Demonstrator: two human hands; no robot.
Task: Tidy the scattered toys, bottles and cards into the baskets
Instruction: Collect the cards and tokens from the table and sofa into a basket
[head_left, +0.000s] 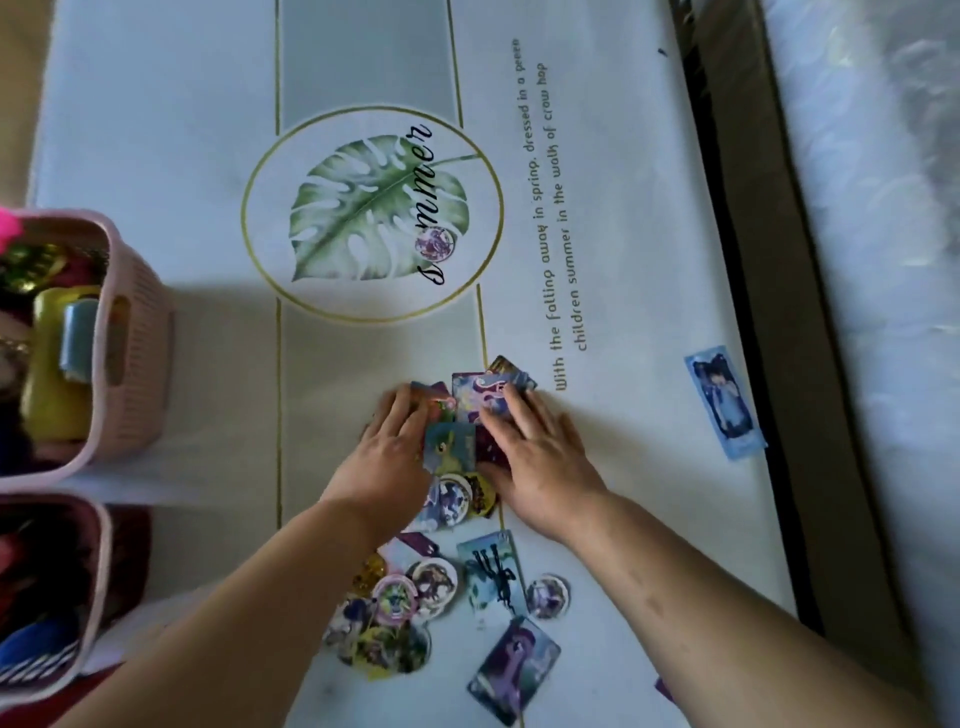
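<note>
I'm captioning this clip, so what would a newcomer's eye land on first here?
The left hand and right hand lie flat on a heap of colourful cards just below centre. Beyond them is the big green leaf print, and a full pink basket stands at the left edge.

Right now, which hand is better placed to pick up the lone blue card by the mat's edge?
Right. The right hand lies nearer the lone blue card, with bare mat between; the left hand would have to cross over the card pile.
</note>
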